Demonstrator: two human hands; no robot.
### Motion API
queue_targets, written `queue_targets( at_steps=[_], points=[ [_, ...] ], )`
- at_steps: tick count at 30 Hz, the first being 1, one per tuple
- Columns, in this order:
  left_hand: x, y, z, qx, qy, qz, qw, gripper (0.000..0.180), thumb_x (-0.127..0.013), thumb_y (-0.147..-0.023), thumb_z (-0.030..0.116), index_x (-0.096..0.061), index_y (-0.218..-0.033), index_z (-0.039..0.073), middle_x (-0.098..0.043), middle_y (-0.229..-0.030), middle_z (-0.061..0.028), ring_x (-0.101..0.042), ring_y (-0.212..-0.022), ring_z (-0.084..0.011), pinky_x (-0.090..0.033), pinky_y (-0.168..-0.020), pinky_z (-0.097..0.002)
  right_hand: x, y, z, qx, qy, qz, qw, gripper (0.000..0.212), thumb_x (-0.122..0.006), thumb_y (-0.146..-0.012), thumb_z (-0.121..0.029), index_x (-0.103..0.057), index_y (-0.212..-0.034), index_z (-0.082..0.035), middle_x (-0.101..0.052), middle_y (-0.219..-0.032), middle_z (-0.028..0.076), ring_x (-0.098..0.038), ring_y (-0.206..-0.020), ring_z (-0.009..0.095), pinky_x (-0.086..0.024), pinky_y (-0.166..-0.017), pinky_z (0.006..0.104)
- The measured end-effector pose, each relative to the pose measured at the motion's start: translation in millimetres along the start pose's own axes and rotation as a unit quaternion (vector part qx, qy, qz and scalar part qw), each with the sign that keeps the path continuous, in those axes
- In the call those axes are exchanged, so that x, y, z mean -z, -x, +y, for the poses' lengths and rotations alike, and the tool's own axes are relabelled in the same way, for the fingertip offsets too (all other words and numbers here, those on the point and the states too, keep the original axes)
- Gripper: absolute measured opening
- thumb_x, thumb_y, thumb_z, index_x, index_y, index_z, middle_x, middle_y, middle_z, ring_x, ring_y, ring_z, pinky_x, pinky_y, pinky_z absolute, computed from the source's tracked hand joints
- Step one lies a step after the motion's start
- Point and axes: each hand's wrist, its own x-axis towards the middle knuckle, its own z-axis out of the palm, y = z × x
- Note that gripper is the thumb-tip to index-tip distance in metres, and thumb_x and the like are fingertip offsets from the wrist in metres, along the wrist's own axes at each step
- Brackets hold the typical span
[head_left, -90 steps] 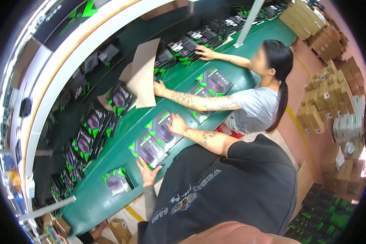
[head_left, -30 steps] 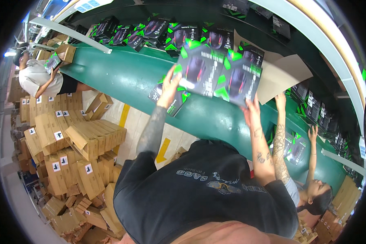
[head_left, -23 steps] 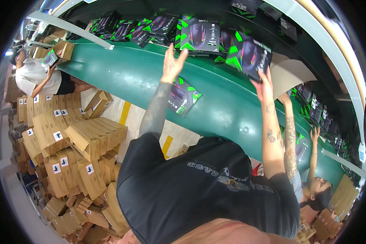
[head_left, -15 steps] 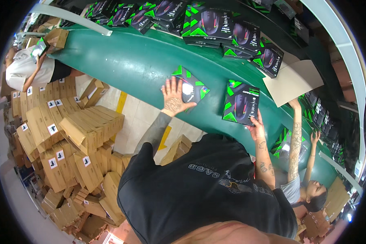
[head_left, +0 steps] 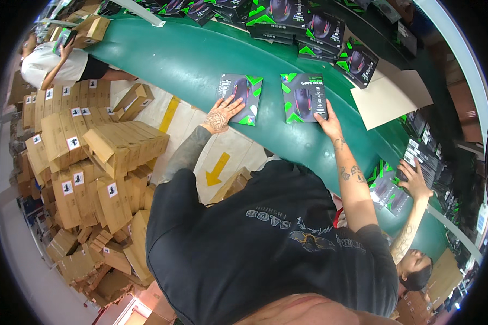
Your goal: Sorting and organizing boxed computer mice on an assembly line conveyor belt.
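Two flat black-and-green boxes with a computer mouse pictured on them are side by side over the green work surface (head_left: 184, 70). My left hand (head_left: 222, 115) rests flat on the lower part of the left mouse box (head_left: 253, 89), its fingers spread. At the lower right corner of the right mouse box (head_left: 298, 97), my right hand (head_left: 329, 123) grips the edge, thumb on top and the other fingers along the side and partly hidden. A narrow strip of green surface shows between the two boxes.
Similar boxes (head_left: 276, 13) are stacked along the far side, beside a cardboard sheet (head_left: 390, 100). At right, a co-worker's hand (head_left: 416, 181) holds a dark box near a plastic-wrapped pack (head_left: 387, 189). Brown cartons (head_left: 124, 143) pile up at left; another person (head_left: 54, 65) stands beyond.
The right mouse box has moved left and away with my right hand. Beneath my left hand, the left box has turned. The co-worker's hand has left the cardboard sheet and holds a dark box.
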Motion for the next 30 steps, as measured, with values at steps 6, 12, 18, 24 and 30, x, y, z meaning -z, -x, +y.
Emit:
queue_targets(
  at_steps=[6,12,18,24,30],
  points=[
    [-13.5,-28.7,103.7,0.262,0.216,0.133,0.931,0.106,-0.059,-0.066,0.069,-0.018,-0.142,0.008,-0.016,-0.146,-0.0195,-0.009,-0.134,-0.0437,-0.011,-0.105,-0.0567,-71.5,57.9,-13.6,0.072,0.015,-0.009,0.997,0.088,-0.067,-0.076,-0.033,-0.014,-0.142,-0.008,-0.047,-0.12,0.026,-0.049,-0.11,0.04,-0.04,-0.094,0.041],
    [-1.6,-45.7,148.7,0.326,0.142,0.102,0.929,0.115,-0.057,-0.059,0.076,-0.017,-0.142,0.008,-0.011,-0.148,-0.0192,-0.004,-0.133,-0.0485,-0.007,-0.102,-0.064,-68.0,80.8,-14.8,0.045,-0.012,-0.168,0.985,0.092,-0.066,-0.077,-0.029,-0.004,-0.144,-0.014,-0.042,-0.131,0.021,-0.049,-0.115,0.033,-0.039,-0.097,0.038],
    [-1.7,-30.8,127.8,0.261,0.136,0.097,0.951,0.137,-0.065,-0.042,0.078,-0.013,-0.14,-0.002,-0.005,-0.147,-0.0229,-0.001,-0.132,-0.0511,-0.005,-0.101,-0.0654,-69.3,77.2,-24.8,0.025,-0.022,-0.237,0.971,0.096,-0.067,-0.077,-0.03,0.0,-0.144,-0.019,-0.049,-0.126,0.022,-0.048,-0.118,0.031,-0.039,-0.096,0.0353],
    [-12.3,-11.0,30.8,0.241,0.107,0.127,0.956,0.133,-0.063,-0.041,0.079,-0.021,-0.139,-0.001,-0.009,-0.147,-0.0206,-0.003,-0.132,-0.0496,-0.004,-0.101,-0.0649,-106.3,38.9,-82.2,0.037,-0.007,-0.28,0.959,0.082,-0.063,-0.081,-0.03,-0.013,-0.144,-0.02,-0.051,-0.125,0.017,-0.052,-0.112,0.029,-0.04,-0.095,0.0354],
    [-39.4,15.8,-155.8,0.235,0.087,0.191,0.949,0.13,-0.066,-0.05,0.075,-0.015,-0.14,-0.003,-0.009,-0.147,-0.0237,-0.004,-0.133,-0.0489,-0.005,-0.104,-0.0596,-118.3,12.1,-125.6,-0.054,-0.018,-0.198,0.979,0.062,-0.06,-0.083,-0.032,-0.035,-0.137,-0.015,-0.055,-0.12,0.014,-0.056,-0.103,0.026,-0.045,-0.09,0.0364]
  ],
)
